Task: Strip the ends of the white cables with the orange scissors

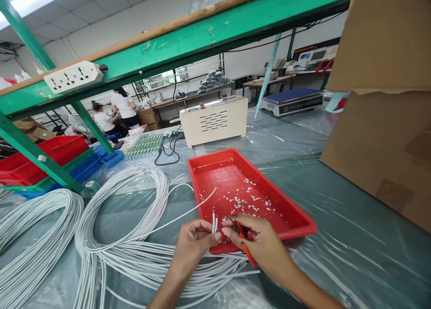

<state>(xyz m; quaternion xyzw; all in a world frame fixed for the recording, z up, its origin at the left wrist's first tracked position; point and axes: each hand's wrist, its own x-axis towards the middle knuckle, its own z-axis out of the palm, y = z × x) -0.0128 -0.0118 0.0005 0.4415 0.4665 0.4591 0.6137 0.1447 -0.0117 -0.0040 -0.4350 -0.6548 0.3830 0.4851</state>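
My left hand [198,241] pinches the ends of white cables [214,222] between thumb and fingers, their tips pointing up. Close beside it, my right hand [259,239] is closed around orange-handled cutting pliers [248,253]; the dark jaws lie near the cable ends. Both hands are over the near edge of a red tray [215,167] scattered with small white scraps [239,204]. Under and left of my hands lies a bundle of white cable [144,259], which runs into a large coil [90,223].
A second cable coil [37,205] lies at the far left. Beyond the tray stands a cream metal box [215,120]. Cardboard boxes [380,143] rise at the right. A green shelf beam [175,44] with a power strip [74,77] crosses above. Two people are in the background.
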